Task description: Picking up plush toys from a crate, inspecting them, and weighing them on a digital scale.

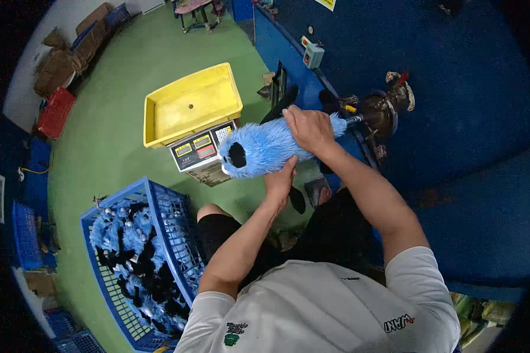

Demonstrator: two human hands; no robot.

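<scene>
Plush lies crosswise, black patch at the left end by the scale, long axis rising slightly rightward in view. Left hand grips its underside, fingers hidden, thumb up. Right hand clasps the top, nearer the tube at its right end. Insertion depth: can't tell.

Left grip, right grip on blue plush; yellow tray on scale
</scene>
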